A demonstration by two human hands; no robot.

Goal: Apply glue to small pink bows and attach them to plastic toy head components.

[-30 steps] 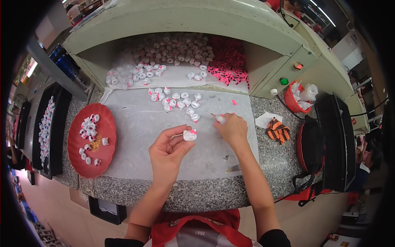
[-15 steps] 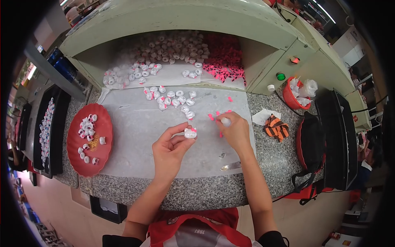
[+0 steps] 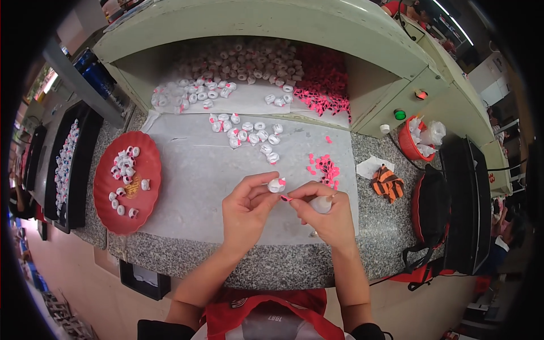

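Note:
My left hand [image 3: 245, 218] pinches a small white cat-head-shaped piece [image 3: 275, 186] with a pink patch, held above the paper sheet [image 3: 192, 192]. My right hand [image 3: 334, 222] is close beside it. Its fingertips pinch a tiny pink-and-black piece [image 3: 286, 198] near the underside of the white piece; whether the two touch I cannot tell. A small white bottle [image 3: 321, 204] is also tucked in the right fingers. Behind that hand lies a heap of tiny pink pieces [image 3: 327, 169]. Several white pieces [image 3: 262, 136] lie farther back on the sheet.
A scalloped red tray [image 3: 148, 195] with white pieces stands at left, near a long black tray [image 3: 85, 164]. Ahead, a pale green cabinet [image 3: 266, 28] holds white and pink heaps. At right are a striped cloth [image 3: 388, 183], a red basket [image 3: 409, 147] and a black bag [image 3: 433, 198].
My right hand has come from the pink heap toward my left hand, with a pink-and-black piece now in its fingertips. The white piece has turned in my left hand. The view has shifted slightly.

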